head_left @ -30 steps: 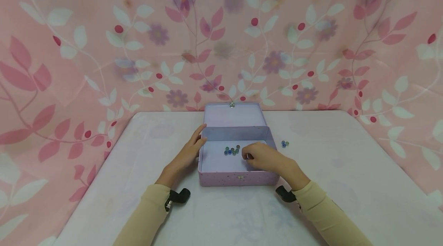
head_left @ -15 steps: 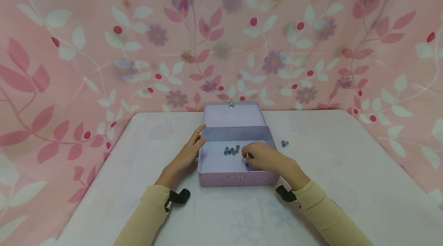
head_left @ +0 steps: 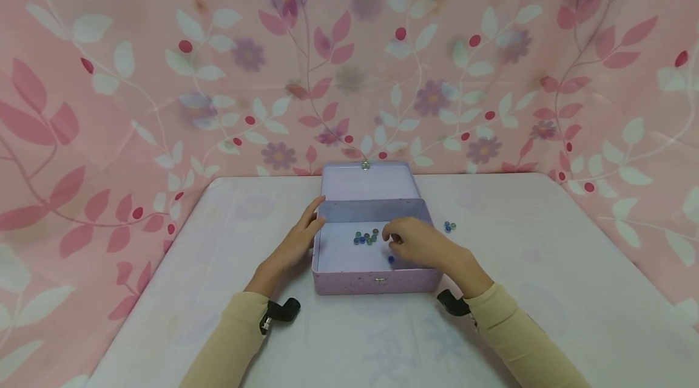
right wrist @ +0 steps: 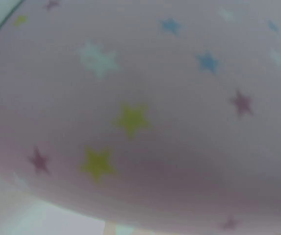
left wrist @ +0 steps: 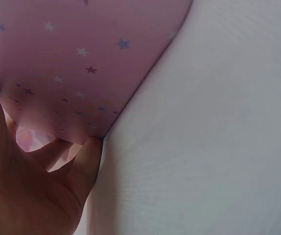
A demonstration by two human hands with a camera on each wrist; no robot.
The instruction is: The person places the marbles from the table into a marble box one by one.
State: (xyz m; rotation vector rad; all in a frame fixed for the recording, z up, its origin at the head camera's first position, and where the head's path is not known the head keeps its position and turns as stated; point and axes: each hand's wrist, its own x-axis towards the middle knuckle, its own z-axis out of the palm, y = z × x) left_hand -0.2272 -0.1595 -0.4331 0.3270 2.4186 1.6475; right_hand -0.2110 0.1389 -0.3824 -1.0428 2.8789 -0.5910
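A pink and lilac tin box (head_left: 349,283) stands with its lid (head_left: 366,181) tipped back. My left hand (head_left: 295,245) holds its left rear corner, fingertips at the rim; the left wrist view shows that hand (left wrist: 37,186) against the star-patterned wall (left wrist: 81,68). Inside, my right hand (head_left: 417,242) hovers over the right half with loosely bent fingers and nothing visible in them. A dark blue glass marble (head_left: 391,259) lies below its fingertips. Several blue and green marbles (head_left: 363,240) cluster left of them. The right wrist view holds only the box's starry wall (right wrist: 145,88), the hand hidden.
Several more marbles (head_left: 448,227) lie on the white tablecloth (head_left: 524,266) to the right of the box. A floral pink curtain (head_left: 349,60) hangs behind the table. The front clasp (head_left: 379,280) sticks out slightly.
A dark blue marble has come into view on the box floor below my right hand. That hand has then lifted slightly and its fingers have loosened. My left hand stays put.
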